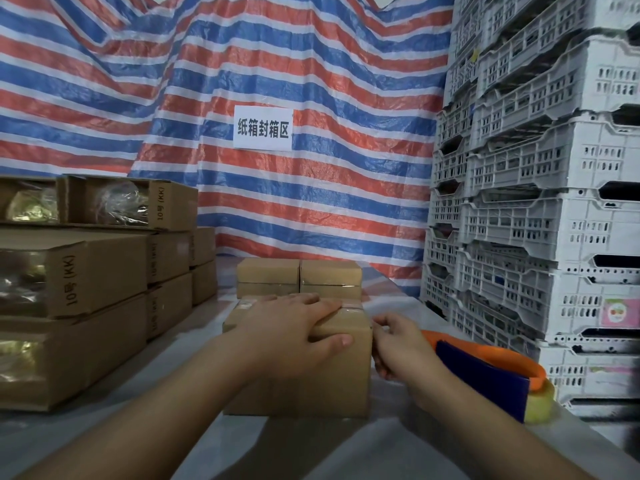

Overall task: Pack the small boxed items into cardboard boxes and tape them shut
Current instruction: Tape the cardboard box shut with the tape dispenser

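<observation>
Both forearms reach in from the bottom edge toward a closed cardboard box point(332, 368) standing on the plastic-covered table point(277, 445). On its top, the left hand point(294, 323) lies flat with fingers straight, pressing across the clear tape along the seam, thumb over the near edge. Against the box's right side, the right hand point(398, 344) has its fingers curled and pinched at the upper corner; what it pinches is too small to tell. Just right of that hand lies an orange tape dispenser point(502, 368) with a dark blue guard and a yellowish roll. Behind the box sit two taped small boxes point(299, 277) side by side. Stacked cartons point(97, 271) marked "10号 (KK)" fill the left, grey plastic crates point(540, 202) tower on the right, and a striped tarp point(311, 64) with a white paper sign point(263, 128) hangs at the back.
</observation>
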